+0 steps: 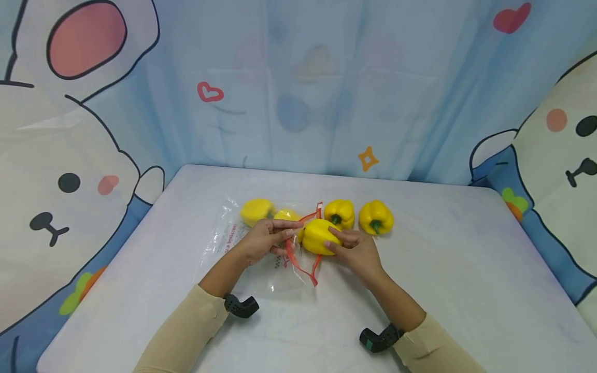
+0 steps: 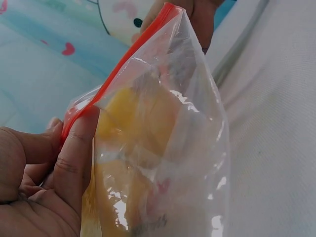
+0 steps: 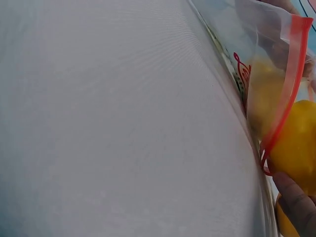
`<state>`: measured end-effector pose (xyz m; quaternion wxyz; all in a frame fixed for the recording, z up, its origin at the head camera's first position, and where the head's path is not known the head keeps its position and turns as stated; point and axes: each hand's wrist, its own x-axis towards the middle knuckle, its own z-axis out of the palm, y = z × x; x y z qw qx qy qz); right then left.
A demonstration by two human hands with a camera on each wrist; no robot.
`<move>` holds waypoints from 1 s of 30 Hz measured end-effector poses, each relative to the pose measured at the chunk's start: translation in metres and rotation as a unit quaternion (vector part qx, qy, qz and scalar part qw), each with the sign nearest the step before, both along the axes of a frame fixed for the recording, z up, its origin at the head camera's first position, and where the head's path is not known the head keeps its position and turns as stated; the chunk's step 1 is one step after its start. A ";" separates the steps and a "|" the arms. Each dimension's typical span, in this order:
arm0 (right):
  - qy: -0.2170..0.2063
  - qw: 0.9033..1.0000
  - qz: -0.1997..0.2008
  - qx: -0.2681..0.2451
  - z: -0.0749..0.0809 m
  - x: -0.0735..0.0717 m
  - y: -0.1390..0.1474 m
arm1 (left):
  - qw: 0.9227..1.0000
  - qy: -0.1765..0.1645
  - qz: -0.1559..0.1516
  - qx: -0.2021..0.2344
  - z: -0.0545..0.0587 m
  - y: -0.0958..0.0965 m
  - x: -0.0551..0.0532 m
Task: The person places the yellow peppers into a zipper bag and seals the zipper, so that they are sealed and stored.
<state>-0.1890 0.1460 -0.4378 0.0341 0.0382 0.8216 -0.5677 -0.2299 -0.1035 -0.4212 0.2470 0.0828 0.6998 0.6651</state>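
A clear zip bag (image 1: 270,280) with a red zip edge lies on the table, its mouth facing right. Two yellow bell peppers are inside it, one (image 1: 256,211) at the back left and another (image 1: 286,215) beside it. My left hand (image 1: 263,241) pinches the red zip edge (image 2: 101,91) between thumb and fingers, holding the mouth apart. At that mouth my right hand (image 1: 359,254) grips a yellow bell pepper (image 1: 317,237) by its right side. In the right wrist view this pepper (image 3: 298,148) overlaps the red edge, with a fingertip at its lower side.
Two more yellow bell peppers, one (image 1: 339,212) and another (image 1: 375,217), stand just behind the right hand. A white cloth covers the table (image 1: 466,269). Behind it hangs a blue curtain (image 1: 298,124) printed with cartoon animals.
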 end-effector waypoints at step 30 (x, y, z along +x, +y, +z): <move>0.010 1.000 0.003 0.025 0.004 0.001 -0.001 | 1.000 0.003 -0.013 0.004 -0.001 0.001 0.000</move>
